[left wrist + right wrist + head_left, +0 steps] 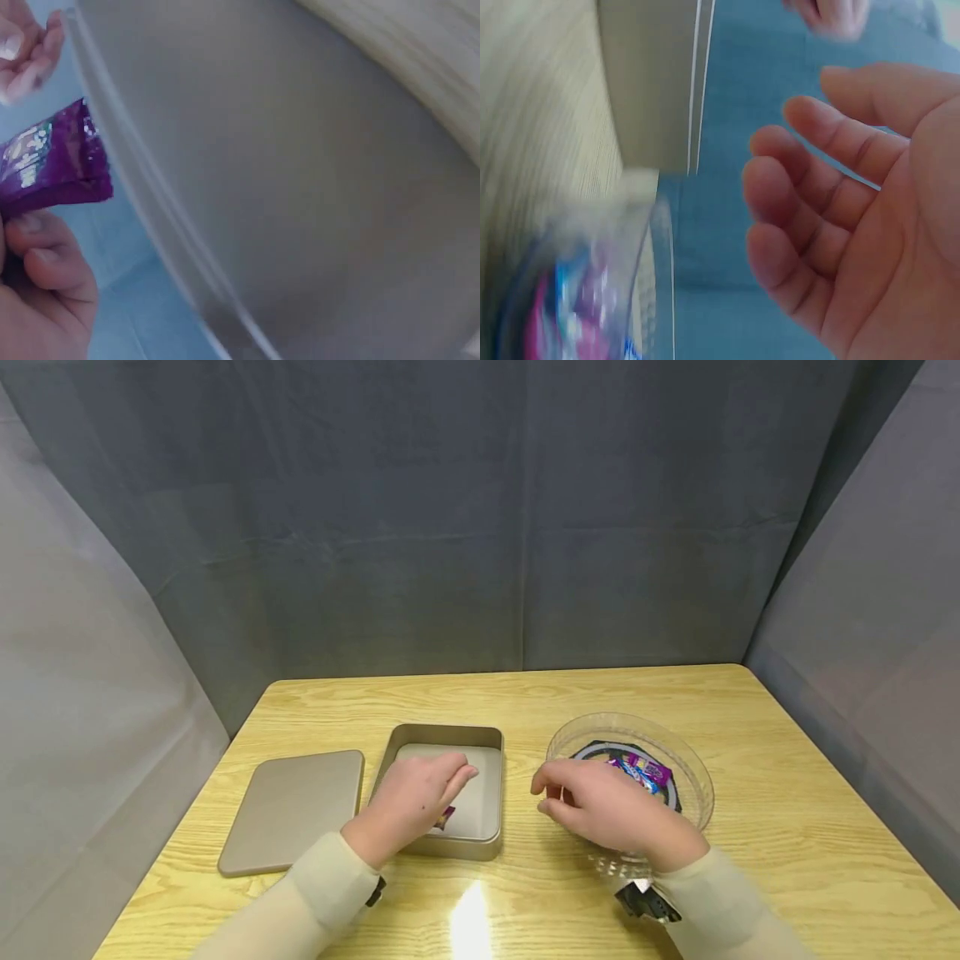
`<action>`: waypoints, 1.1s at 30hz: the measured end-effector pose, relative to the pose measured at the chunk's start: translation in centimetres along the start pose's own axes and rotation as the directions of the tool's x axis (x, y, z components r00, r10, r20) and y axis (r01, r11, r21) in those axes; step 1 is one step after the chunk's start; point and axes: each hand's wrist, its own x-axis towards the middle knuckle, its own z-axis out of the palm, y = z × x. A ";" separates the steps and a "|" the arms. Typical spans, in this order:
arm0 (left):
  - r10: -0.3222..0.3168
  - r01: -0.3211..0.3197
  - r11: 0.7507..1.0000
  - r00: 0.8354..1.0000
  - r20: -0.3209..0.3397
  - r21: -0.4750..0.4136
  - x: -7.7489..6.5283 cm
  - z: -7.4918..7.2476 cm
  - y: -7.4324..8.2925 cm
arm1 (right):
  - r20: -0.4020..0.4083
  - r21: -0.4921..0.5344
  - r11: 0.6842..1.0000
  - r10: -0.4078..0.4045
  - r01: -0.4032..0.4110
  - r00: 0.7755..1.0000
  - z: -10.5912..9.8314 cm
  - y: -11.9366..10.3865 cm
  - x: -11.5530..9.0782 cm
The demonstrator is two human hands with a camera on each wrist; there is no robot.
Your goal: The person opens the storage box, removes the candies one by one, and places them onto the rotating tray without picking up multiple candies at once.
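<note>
My left hand [422, 793] is over a rectangular metal tin [487, 847] and pinches a small candy in a shiny purple wrapper [56, 161]. In the head view a purple wrapper end [445, 817] shows just below this hand; the rest is hidden. My right hand [611, 806] holds nothing. Its fingers [769, 191] are loosely bent, above the left side of a clear plastic bowl [701, 777]. Inside the bowl lie several wrapped candies [643, 771], purple and blue, partly covered by the right hand.
A flat metal lid [292, 810] lies on the wooden table [525, 702] left of the tin. Grey cloth [480, 527] hangs behind the table, with paler cloth on both sides.
</note>
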 end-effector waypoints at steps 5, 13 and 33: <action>0.052 -0.059 0.994 0.996 -0.070 -0.088 1.8 0.1 2.5 | 0.018 0.045 0.997 -0.067 0.067 0.998 0.5 -2.0 0.0; 0.092 -0.112 0.983 0.986 -0.143 -0.143 3.5 1.3 5.4 | 0.005 0.084 0.991 -0.104 0.103 0.995 1.2 -2.8 0.2; 0.018 -0.033 0.987 0.996 -0.091 -0.156 4.5 1.7 6.1 | -0.138 0.056 0.993 0.115 -0.108 0.984 -1.9 1.2 -0.4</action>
